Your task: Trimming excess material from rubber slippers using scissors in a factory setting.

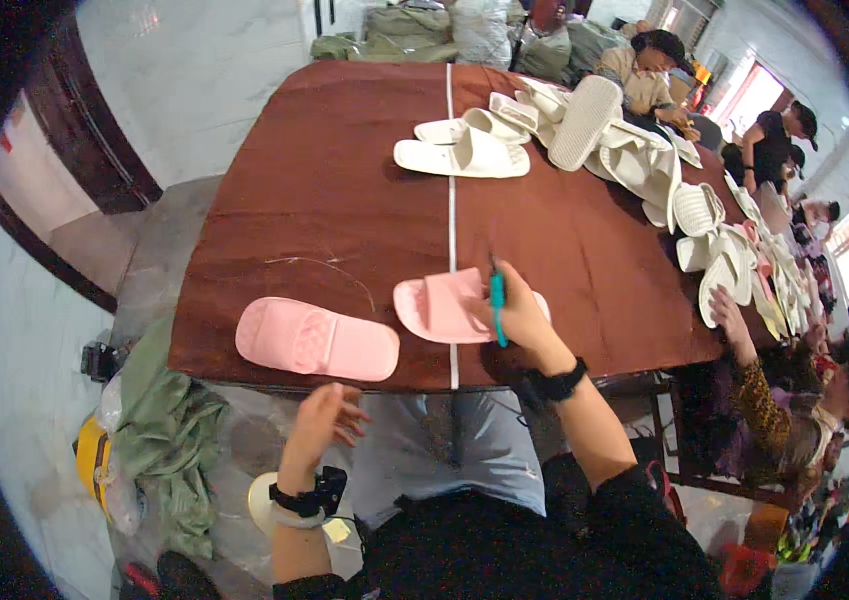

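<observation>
In my right hand (525,315) is a small teal-handled tool (498,300) with a thin dark tip pointing away from me; its exact kind is not clear. That hand is over a pink slide slipper (440,305), covering part of its right end. Left of it, a second pink slipper (365,350) lies on the brown tabletop (325,180). My left hand (330,420) hangs just off the table's front edge, below that slipper, fingers loosely apart and holding nothing.
A pair of white slippers (495,158) lies at the far middle. More white slippers (635,160) are heaped along the right side, where another person's hand (730,318) reaches in. Several people sit beyond. A green sack (170,420) lies on the floor at left.
</observation>
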`<state>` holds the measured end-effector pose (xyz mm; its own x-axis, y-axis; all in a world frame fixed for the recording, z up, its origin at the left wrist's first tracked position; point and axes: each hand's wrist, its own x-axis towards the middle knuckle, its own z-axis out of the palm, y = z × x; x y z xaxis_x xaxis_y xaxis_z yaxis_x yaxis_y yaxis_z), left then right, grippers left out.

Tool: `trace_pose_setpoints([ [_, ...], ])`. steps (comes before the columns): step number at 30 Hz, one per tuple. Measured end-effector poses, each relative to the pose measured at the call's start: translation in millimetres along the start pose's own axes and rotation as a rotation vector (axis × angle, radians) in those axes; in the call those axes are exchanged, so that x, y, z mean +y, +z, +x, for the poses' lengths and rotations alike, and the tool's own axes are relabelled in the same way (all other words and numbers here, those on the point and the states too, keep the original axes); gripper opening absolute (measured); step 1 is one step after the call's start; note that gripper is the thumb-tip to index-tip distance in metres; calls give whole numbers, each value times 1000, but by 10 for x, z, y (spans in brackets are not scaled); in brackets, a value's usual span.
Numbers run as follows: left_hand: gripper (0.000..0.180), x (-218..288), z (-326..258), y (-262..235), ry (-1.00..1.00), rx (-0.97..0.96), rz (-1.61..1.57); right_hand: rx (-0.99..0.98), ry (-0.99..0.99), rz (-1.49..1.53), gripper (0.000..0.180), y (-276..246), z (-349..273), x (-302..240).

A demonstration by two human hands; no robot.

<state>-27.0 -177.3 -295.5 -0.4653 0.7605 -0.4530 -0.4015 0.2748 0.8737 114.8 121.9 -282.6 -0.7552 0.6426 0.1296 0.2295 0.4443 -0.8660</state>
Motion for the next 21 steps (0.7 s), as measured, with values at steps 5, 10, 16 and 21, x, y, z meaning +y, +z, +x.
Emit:
trace_pose_setpoints([
  [5,24,122,-149,-249,204,326,203,124,28,209,48,-481,-468,46],
  [10,25,359,45,-942,735,961,843,84,268,622,41,-1076,-1013,-215],
  [16,33,182,444,-1311,529,736,1098,450,356,601,29,-1213,-1583,159],
  [21,32,441,114,-582,338,528,252,360,73,-135,40,-1005,-1797,534],
])
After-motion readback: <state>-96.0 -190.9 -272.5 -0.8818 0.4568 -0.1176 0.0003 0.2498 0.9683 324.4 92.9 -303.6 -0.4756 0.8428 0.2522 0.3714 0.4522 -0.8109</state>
